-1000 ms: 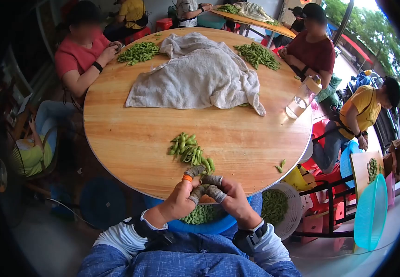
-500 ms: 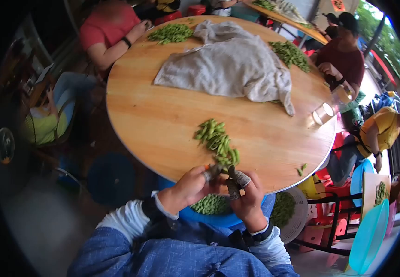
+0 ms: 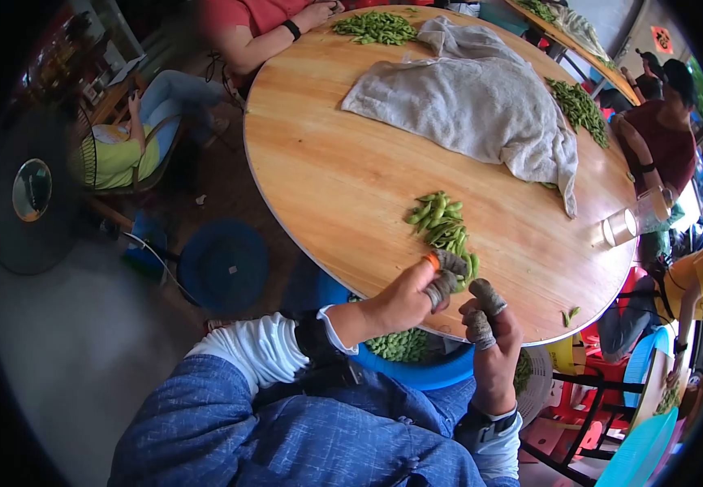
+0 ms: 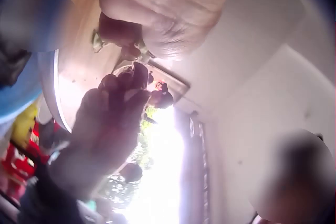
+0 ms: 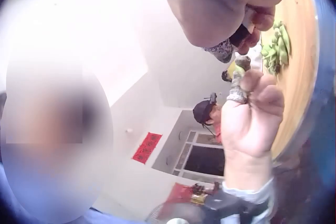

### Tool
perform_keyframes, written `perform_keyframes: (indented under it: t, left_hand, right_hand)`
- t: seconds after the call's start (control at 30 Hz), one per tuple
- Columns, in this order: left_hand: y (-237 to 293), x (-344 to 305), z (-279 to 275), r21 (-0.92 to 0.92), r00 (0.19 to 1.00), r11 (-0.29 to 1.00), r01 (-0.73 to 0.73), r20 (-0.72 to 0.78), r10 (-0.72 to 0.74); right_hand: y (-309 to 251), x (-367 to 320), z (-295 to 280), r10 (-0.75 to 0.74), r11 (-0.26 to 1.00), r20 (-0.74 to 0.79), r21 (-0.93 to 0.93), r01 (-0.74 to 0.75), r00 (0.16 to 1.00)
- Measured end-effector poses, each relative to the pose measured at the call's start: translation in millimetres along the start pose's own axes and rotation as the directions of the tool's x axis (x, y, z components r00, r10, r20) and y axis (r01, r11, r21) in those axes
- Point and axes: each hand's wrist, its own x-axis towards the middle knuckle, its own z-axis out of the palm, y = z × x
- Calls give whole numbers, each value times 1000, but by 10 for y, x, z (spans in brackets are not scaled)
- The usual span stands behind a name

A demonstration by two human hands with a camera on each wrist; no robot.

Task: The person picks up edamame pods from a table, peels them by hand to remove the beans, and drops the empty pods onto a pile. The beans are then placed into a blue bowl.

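In the head view my left hand [image 3: 404, 300], with grey wraps on its finger and thumb and an orange band, is beside the near end of a green pod pile [image 3: 446, 227]. The right wrist view shows this hand [image 5: 252, 113] pinching a bit of green pod [image 5: 242, 67] between wrapped tips. My right hand [image 3: 498, 349], also wrapped at finger and thumb, is just to the right, its fingers curled, a small gap from the left. Whether it holds anything is hidden. Below the hands, a blue basin [image 3: 441, 373] holds shelled green beans [image 3: 398, 345].
A crumpled grey cloth [image 3: 465, 105] covers part of the round wooden table [image 3: 327, 162]. A clear bottle [image 3: 636, 219] lies or stands at the right, near loose pods [image 3: 571, 315]. More pod piles [image 3: 374, 28] lie before seated people. A white basket [image 3: 536, 381] is beneath the right edge.
The head view has turned, so the table and its contents appear shifted right. My hands, together a second ago, are now slightly apart. The left is beside the pods.
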Motion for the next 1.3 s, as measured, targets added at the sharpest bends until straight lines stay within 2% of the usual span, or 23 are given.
perform_keyframes:
  t: [0.07,0.1,0.2,0.27,0.3,0.33,0.4,0.43,0.5,0.53,0.6,0.63,0.67,0.73,0.77,0.87,0.97,1.07,1.17,1.3]
  left_hand:
    - [-30,10,72,84,968,965,-248,45,245]
    - [-16,-5,41,311,950,898,-311,104,293]
    - [-77,-5,-11,386,946,864,-322,167,278]
    - [-33,-52,-7,165,989,983,-85,131,63]
    - [2,-54,-9,51,988,998,39,144,-46]
    - [17,-50,-45,84,969,988,128,201,-142]
    - [27,-67,-141,169,892,940,297,303,-336]
    - [28,-73,-153,119,883,945,306,334,-328]
    - [18,-94,-156,20,869,943,331,384,-313]
    - [23,-92,-145,38,900,962,270,346,-267]
    - [52,-100,-117,79,950,986,148,265,-164]
    - [87,-98,-97,229,973,973,-45,231,-10]
    - [142,-116,-67,343,974,933,-107,224,29]
    - [231,-154,-20,553,968,803,-220,226,109]
    - [194,-138,-27,579,938,744,-333,288,195]
    - [173,-149,-57,760,864,430,-488,349,364]
    - [226,-137,-115,797,832,275,-538,450,324]
    - [341,-117,-140,774,767,131,-620,562,310]
    - [358,-77,-152,733,713,92,-674,613,341]
    - [416,-51,-122,731,698,6,-682,649,302]
  right_hand:
    - [21,41,16,65,994,57,82,-70,996]
    - [39,50,21,98,987,85,121,-108,992]
    - [78,50,-7,105,984,89,138,-117,990]
    - [120,28,-20,73,988,61,133,-81,995]
    - [116,22,-31,50,990,39,128,-54,998]
    - [85,18,22,5,992,-12,130,-3,1000]
    - [49,-6,-11,-23,988,33,153,18,999]
    - [60,-15,-23,-30,980,52,198,19,998]
    - [58,-27,-51,-28,990,69,141,18,997]
    - [63,-26,-57,-52,992,81,121,42,995]
    - [43,-34,-64,-10,996,19,84,8,1000]
    - [37,-43,-73,13,998,-11,66,-12,1000]
    - [47,-59,-96,50,995,20,88,-51,999]
    - [54,-91,-127,119,983,84,131,-130,989]
    - [-1,-103,-94,148,982,63,108,-154,987]
    - [-33,-104,-78,180,968,48,167,-185,983]
    - [-55,-116,-75,246,943,43,221,-250,968]
    - [-65,-114,-78,271,931,44,242,-274,962]
    - [-65,-114,-112,243,942,91,216,-257,966]
    - [-80,-118,-124,234,955,82,166,-245,969]
